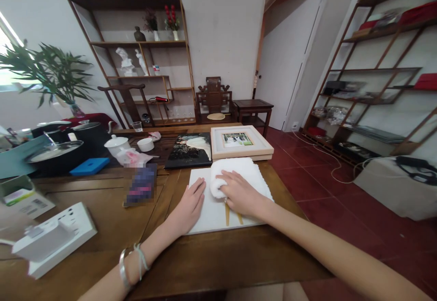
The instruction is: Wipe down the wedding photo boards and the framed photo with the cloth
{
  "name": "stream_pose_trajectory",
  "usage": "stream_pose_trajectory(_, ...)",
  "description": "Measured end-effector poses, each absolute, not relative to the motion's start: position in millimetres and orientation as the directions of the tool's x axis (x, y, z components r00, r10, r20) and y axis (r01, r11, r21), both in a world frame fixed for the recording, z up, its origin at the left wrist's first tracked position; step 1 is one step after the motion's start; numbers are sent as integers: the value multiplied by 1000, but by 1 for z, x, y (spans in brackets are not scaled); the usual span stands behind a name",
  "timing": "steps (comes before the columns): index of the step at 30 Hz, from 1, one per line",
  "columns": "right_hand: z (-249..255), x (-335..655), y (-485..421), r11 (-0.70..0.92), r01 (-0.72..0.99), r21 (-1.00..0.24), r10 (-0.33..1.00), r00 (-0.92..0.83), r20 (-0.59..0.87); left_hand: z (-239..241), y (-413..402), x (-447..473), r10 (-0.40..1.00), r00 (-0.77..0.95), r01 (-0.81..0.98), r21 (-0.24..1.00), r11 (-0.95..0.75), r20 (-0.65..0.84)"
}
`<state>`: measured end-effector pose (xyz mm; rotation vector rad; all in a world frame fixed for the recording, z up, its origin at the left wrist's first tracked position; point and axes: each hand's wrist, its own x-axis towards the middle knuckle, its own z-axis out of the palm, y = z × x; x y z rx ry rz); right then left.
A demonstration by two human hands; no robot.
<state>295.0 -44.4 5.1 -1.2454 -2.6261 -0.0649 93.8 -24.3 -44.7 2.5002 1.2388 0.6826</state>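
A white flat panel [209,219] lies near the table's front edge, with two tan strips [227,214] showing on it. My left hand [189,207] rests on the panel's left side, fingers stretched out and lying flat. My right hand [239,191] is closed on a folded, fluffy white towel [249,166], pressing it against the panel. The towel covers much of the panel's far and right part. Just beyond lie a dark picture panel [191,148] with a pale figure and a light wooden picture frame [262,146] holding a small photo.
On the wooden table [109,232], a white power strip [61,242] sits at left, near an opened box [25,201]. Farther back are a blue block [89,166], a black pan [56,153], a white lidded pot [116,144] and a small white cup [145,144].
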Motion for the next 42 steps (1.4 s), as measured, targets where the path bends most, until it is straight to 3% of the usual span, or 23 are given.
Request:
stream_pose_trajectory(5, 3, 285, -81, 754, 654, 69, 639, -753, 155, -41, -24, 95, 808, 532, 683, 435, -587, 255)
stream_pose_trajectory(9, 1, 285, -121, 791, 610, 49, 595, -786, 166, -42, -23, 93, 789, 551, 668, 424, -612, 271)
stream_pose_trajectory(15, 6, 291, -93, 717, 696, -33, 690, -703, 172, -46, -21, 94, 815, 500, 663, 476, -578, 293)
stream_pose_trajectory(22, 7, 276, -46, 628, 778, -17, 765, -614, 196, -35, -20, 95, 864, 335, 596, 625, -504, 377)
stream_pose_trajectory(27, 12, 269, -68, 836, 546, 52, 531, -830, 170, -26, -23, 96, 858, 215, 529, 684, -503, 466)
stream_pose_trajectory(31, 15, 280, -90, 923, 384, 2, 380, -914, 144, -21, -27, 96, 883, 214, 509, 724, -466, 418)
stream_pose_trajectory(35, 12, 297, -96, 871, 485, -74, 490, -856, 164, -24, -27, 97, 898, 275, 572, 692, -440, 343)
stream_pose_trajectory(42, 15, 308, -49, 669, 729, -144, 741, -640, 206, -35, -22, 96, 849, 417, 686, 501, -528, 324)
